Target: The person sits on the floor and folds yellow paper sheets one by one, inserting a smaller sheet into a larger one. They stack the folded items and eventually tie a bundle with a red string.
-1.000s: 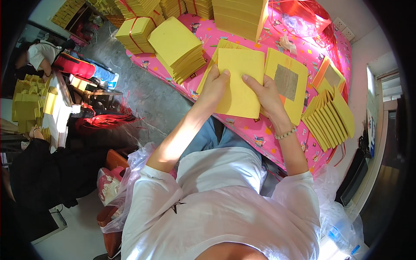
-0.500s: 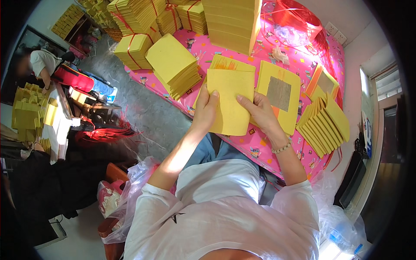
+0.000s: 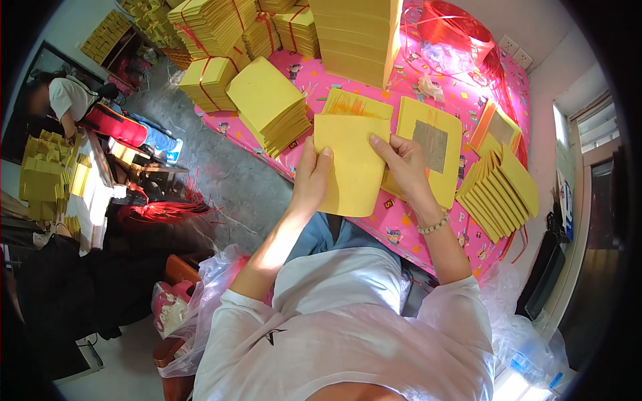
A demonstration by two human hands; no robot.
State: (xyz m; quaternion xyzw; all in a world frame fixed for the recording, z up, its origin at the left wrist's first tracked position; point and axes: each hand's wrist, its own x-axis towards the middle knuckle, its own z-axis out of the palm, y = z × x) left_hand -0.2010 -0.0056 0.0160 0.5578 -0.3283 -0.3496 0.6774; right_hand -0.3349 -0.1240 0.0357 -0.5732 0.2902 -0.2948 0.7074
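Observation:
Between my two hands is a sheaf of yellow paper (image 3: pixel 352 170), held upright over the near edge of the pink table. My left hand (image 3: pixel 312 177) grips its left edge, thumb on the front. At its upper right edge, my right hand (image 3: pixel 404 162) pinches the paper with the thumb on top; its fingers behind are hidden. Just beyond lies a yellow pile with orange streaks (image 3: pixel 353 103), partly covered by the held paper. Beside my right hand rests a yellow pad with a grey rectangle (image 3: pixel 431 144). How many sheets I hold I cannot tell.
A fanned yellow paper bundle (image 3: pixel 498 195) lies at the right of the pink cloth (image 3: pixel 321 80). Yellow stacks (image 3: pixel 267 100) and a tall block (image 3: pixel 351 40) stand at the back, near a red ribbon roll (image 3: pixel 458 30). A co-worker (image 3: pixel 73 100) is at another table, far left.
The held paper has come slightly toward me, uncovering more of the streaked pile behind it. My right thumb has shifted up toward the paper's upper right corner.

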